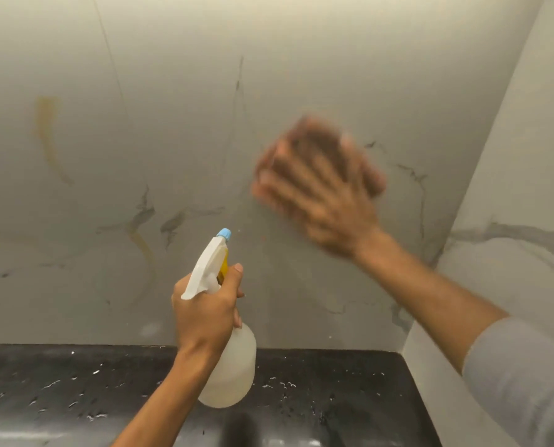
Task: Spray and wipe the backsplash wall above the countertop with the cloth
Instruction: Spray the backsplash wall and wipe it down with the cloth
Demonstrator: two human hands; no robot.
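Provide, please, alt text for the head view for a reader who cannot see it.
A blurred right hand presses a brown cloth flat against the marble-patterned backsplash wall, while the left hand grips a white spray bottle pointed at it, above a black countertop. Yellowish streaks mark the wall's left side.

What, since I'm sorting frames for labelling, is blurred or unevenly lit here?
Head view: the right hand and brown cloth under it are motion-blurred; head view: the left hand and spray bottle are sharp; head view: the backsplash is brightest along its top, dimmer lower down.
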